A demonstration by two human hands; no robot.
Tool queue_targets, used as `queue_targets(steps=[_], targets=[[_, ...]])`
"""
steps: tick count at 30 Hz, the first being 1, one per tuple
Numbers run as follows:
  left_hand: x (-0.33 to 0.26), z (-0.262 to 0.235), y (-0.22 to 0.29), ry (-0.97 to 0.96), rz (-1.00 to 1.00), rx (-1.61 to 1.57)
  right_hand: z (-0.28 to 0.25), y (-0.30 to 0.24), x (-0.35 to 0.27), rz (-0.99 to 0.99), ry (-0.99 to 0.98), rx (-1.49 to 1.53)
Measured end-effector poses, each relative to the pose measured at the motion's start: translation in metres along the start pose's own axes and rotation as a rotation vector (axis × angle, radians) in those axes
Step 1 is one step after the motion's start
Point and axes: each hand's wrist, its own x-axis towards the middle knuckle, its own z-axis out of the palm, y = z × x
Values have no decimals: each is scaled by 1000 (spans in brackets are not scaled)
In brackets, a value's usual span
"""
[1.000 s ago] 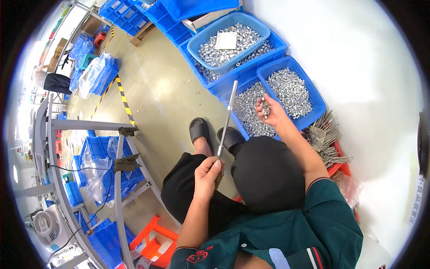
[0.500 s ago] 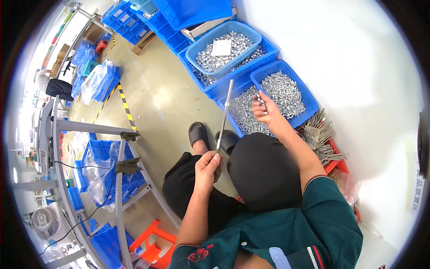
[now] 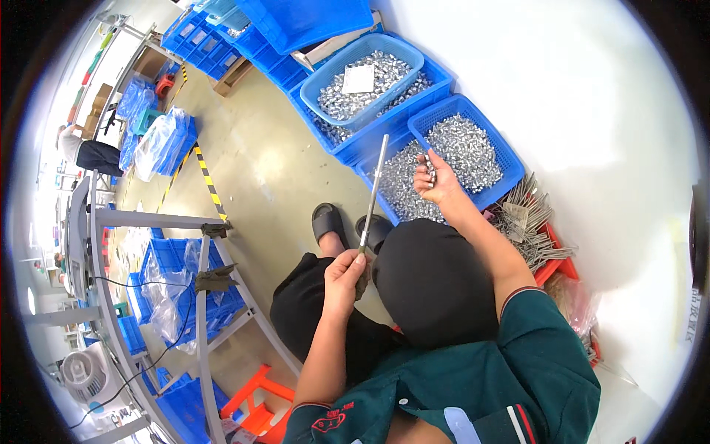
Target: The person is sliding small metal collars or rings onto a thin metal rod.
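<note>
Holding a long thin metal rod point(image 3: 372, 194) upright, our left hand point(image 3: 345, 271) keeps a clenched grip on its lower end, above our lap. Our right hand point(image 3: 435, 180) is closed on a few small silver metal parts point(image 3: 430, 169), hovering over the blue basket point(image 3: 497, 137) of like parts. Beside it, bundled metal rods point(image 3: 534, 226) fill a red tray point(image 3: 556, 268).
</note>
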Motion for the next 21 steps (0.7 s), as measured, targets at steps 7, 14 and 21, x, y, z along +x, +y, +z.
queue_targets(steps=[7,14,21], targets=[[3,9,0,22,-17,18,-8,-4,1,74,-41,130],[6,14,-1,17,6,53,-7,-5,0,123,-153,111],[17,25,-1,-15,71,165,8,-6,-5,29,13,75]])
